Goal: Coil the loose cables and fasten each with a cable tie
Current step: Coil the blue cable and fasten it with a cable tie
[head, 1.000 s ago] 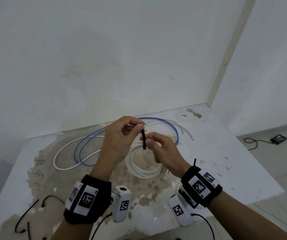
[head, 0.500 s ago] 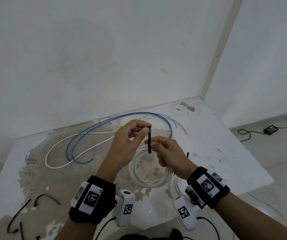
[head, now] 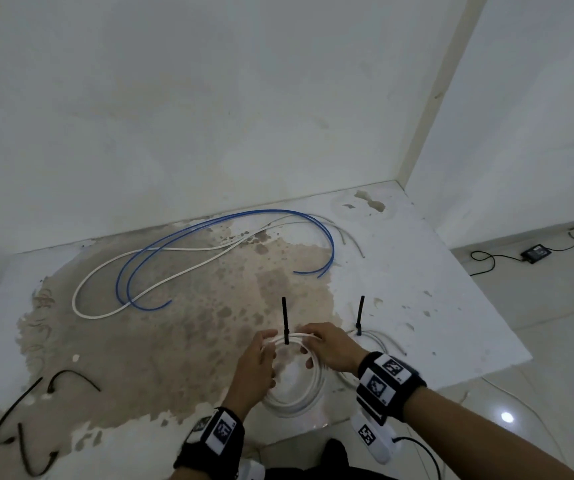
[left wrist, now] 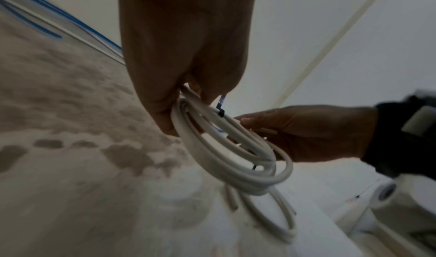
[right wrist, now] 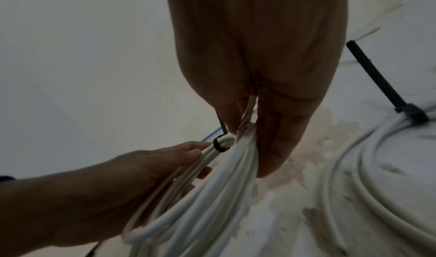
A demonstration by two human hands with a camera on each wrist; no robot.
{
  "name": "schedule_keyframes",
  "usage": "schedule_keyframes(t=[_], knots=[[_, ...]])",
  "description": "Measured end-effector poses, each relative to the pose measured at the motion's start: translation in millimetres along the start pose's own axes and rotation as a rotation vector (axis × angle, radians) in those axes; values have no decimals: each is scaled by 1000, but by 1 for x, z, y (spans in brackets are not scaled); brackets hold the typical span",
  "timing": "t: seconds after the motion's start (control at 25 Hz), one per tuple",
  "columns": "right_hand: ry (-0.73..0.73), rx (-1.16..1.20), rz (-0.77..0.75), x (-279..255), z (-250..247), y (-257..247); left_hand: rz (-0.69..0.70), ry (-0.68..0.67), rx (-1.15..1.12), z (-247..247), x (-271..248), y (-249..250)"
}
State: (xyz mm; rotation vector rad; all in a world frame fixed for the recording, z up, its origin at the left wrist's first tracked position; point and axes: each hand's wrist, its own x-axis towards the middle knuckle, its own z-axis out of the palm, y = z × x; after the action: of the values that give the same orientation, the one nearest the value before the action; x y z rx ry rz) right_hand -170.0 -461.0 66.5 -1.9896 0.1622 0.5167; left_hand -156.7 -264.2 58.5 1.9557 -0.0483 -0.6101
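I hold the white cable coil (head: 294, 375) between both hands just above the worktop (head: 417, 271): my left hand (head: 256, 367) grips its left arc and my right hand (head: 330, 348) pinches strands on its right arc, with the black cable tie (head: 284, 320) cinched on the far arc between my hands. Judged risk: the tie appears to bind only part of the bundle, so the remaining turns may spring apart if either hand slackens. My fingertips hide the tie head, and motion blur prevents confirming that it is locked.
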Motion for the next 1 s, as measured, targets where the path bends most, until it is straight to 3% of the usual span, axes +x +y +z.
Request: schedule_keyframes(t=[0.36, 0.48, 0.6, 0.72, 0.84, 0.92, 1.0], knots=[[105, -417, -35, 26, 16, 47, 123, -31, 638, 17, 6, -59], [84, -612, -95, 20, 18, 55, 131, -14, 675, 15, 12, -63], [53, -596, -114, 16, 12, 54, 178, 21, 735, 15, 21, -58], [120, -377, -90, 23, -7, 43, 175, -13, 873, 22, 23, -53], [372, -220, -36, 57, -47, 25, 217, 4, 950, 29, 20, -63], [413, -320, 1, 88, -77, 17, 211, -70, 955, 26, 16, -69], [310, -648, 69, 115, -100, 14, 226, -80, 950, 27, 15, -73]])
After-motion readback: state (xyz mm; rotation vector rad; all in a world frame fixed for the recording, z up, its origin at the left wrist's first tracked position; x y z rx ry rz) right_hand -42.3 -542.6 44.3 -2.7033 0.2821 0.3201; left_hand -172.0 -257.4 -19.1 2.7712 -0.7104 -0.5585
